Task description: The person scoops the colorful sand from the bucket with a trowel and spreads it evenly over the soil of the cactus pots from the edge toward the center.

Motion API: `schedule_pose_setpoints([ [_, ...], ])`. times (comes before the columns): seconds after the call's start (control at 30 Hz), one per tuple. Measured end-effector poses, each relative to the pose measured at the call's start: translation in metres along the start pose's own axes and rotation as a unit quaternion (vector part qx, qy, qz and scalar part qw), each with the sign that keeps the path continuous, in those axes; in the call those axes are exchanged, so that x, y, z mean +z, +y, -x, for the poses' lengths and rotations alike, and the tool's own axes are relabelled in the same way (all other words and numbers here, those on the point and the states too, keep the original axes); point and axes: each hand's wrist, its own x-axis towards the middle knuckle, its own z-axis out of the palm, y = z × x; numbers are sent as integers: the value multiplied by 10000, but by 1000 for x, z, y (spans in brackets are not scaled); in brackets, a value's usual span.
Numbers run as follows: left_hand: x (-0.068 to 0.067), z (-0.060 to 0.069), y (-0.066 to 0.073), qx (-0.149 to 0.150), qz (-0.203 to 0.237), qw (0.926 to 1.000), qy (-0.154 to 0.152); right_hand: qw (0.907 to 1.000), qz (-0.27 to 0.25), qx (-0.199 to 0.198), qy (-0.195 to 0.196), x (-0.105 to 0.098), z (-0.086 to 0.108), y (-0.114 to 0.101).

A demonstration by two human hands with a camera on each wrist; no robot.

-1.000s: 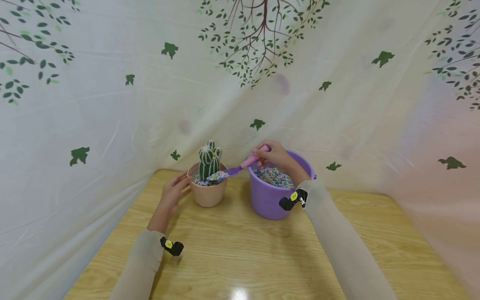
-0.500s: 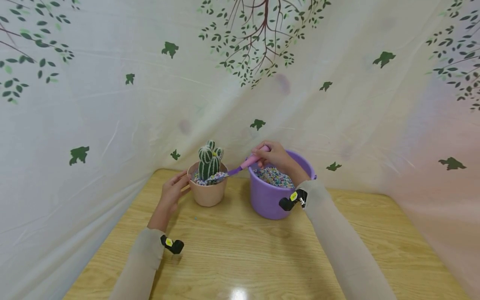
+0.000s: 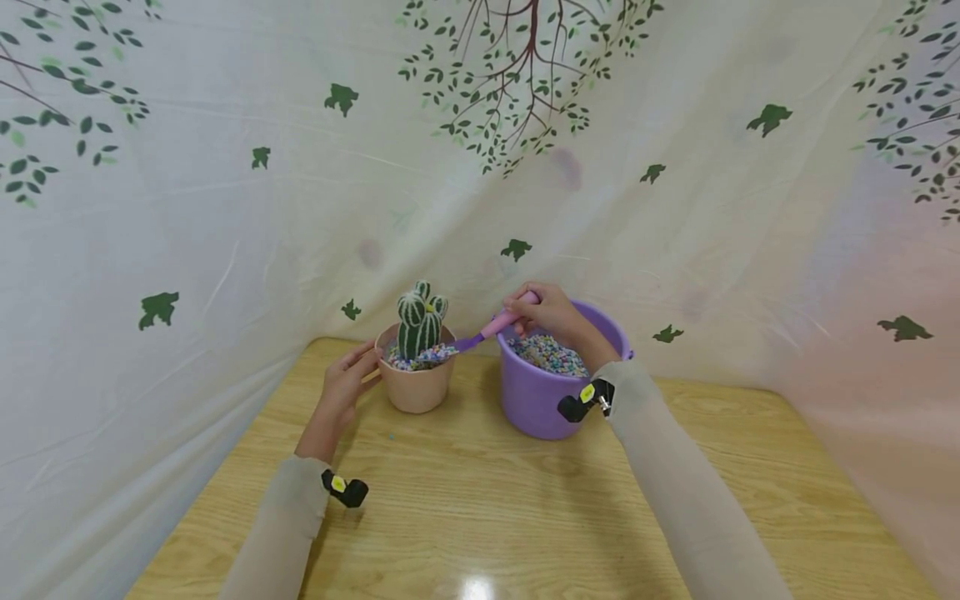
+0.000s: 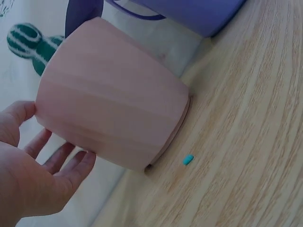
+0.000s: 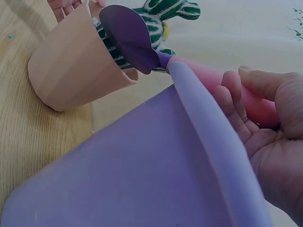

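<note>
A green and white knitted cactus [image 3: 418,327] stands in a peach pot [image 3: 416,392] with small multicoloured beads around its base. My left hand [image 3: 345,390] rests its fingertips on the pot's left side; in the left wrist view the fingers [image 4: 61,161] lie against the pink-looking wall, loosely extended. In my right hand [image 3: 551,312] is the pink handle [image 3: 501,322] of a small trowel, gripped between thumb and curled fingers. The trowel's purple blade [image 5: 130,40] reaches over the pot's right rim beside the cactus, its underside facing the right wrist camera.
A purple bucket [image 3: 540,408] with multicoloured beads [image 3: 547,354] stands right of the pot, under my right forearm. One turquoise bead [image 4: 188,159] lies on the wooden table [image 3: 465,500] near the pot. A leaf-printed cloth [image 3: 450,208] hangs behind.
The trowel's blade has lowered and tilted at the pot's rim, and its load of beads lies lower against those in the pot. Both hands have stayed nearly still.
</note>
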Motion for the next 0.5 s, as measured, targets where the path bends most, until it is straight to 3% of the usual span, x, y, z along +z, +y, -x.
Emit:
schedule_pose_setpoints([
  [0.23,8,6,1,34,-94,9999,15,9999,109,18,-69,-1,0,0],
  [0.5,7,3,3,27,-90,10000,3,9998,151,131,-65,-2,-2,-2],
])
